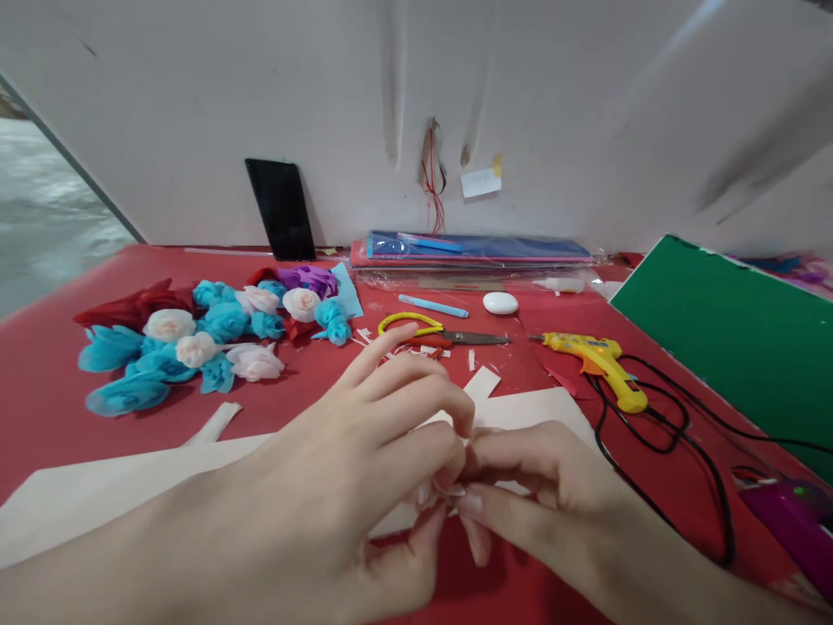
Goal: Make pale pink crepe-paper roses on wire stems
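My left hand [370, 447] and my right hand [543, 486] meet low in the middle, fingertips pinched together. Between them is a small, pale, curled piece of crepe paper [449, 491], mostly hidden by the fingers. Below the hands, a white paper sheet [553, 406] lies across the red table [325, 382]. Just beyond them sit scissors [478, 337] with yellow and red handles, among small paper scraps. To the left is a group of crepe-paper flowers, including a blue flower [225, 321] and a pale pink flower [256, 361].
A yellow glue gun [589, 351] lies at the right, its black cable [709, 469] looping beside my right arm. Farther right are a green board [722, 347] and a purple object [790, 529]. A black phone [281, 208] leans on the wall, near wrapped paper packs [521, 250].
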A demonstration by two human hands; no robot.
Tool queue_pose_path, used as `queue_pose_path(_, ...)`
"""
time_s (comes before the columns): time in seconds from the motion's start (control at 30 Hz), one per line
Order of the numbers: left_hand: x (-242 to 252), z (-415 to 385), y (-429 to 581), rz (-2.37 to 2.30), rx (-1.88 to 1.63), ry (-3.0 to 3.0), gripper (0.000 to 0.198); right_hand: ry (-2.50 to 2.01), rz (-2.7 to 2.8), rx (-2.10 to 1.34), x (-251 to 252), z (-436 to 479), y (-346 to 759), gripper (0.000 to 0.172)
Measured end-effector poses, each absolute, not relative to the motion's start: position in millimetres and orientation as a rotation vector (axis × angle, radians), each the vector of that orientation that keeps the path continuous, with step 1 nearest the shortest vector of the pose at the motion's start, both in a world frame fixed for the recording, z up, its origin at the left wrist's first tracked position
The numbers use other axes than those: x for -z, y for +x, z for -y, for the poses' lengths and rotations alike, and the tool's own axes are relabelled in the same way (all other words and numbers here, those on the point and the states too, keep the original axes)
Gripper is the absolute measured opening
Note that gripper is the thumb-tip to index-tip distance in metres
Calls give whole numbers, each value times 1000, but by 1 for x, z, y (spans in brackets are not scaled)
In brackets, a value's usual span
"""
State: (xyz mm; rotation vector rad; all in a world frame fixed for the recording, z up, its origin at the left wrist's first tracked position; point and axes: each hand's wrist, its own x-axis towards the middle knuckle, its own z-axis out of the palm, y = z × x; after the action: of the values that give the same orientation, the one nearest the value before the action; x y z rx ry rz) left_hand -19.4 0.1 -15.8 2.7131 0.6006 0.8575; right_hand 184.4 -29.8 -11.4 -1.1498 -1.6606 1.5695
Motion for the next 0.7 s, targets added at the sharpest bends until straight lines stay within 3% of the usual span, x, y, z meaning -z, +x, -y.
queue_pose_path(0.13, 16, -3, -20, -593, -857, 2654, 19, -1123, 1756, -1508, 16, 32, 184, 21)
queue_pose_path(0.33, 18, -5, -21, -584, -883, 2602, 20, -1023, 1901, -1025, 25, 37, 181, 14)
queue_pose_path(0.7, 12, 0, -21, -675, -866, 2572, 20, -885, 2131, -492, 30, 41, 183, 31)
